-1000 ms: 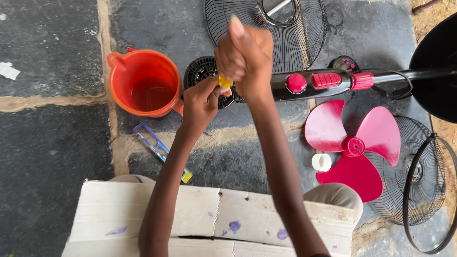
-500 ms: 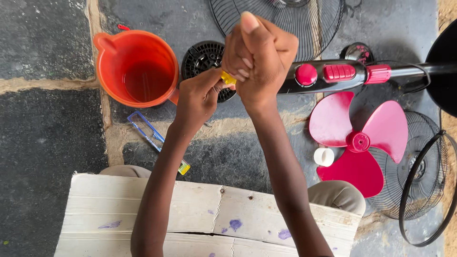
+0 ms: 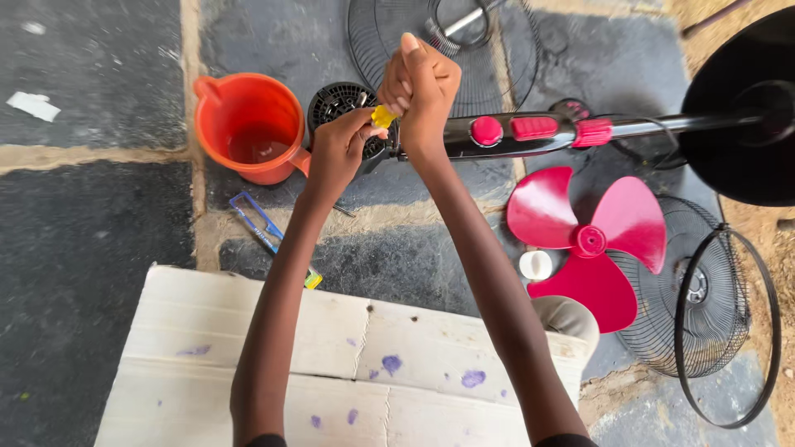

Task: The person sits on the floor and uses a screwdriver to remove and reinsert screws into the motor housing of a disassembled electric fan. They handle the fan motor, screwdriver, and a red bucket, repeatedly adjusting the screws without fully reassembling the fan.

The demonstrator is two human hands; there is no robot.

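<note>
Beside the orange jug (image 3: 248, 124), the left hand (image 3: 338, 153) pinches a small yellow piece (image 3: 383, 116); the right hand (image 3: 422, 87) is fisted just above it.

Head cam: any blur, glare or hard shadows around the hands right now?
Head view: even, soft daylight, no hard shadows on the stone floor. Left hand and right hand are fairly sharp, with slight softness at the small yellow piece they pinch. Mild sheen on the pink fan blade and orange jug, nothing blown out. The black fan base is cut off at the right edge.
</note>
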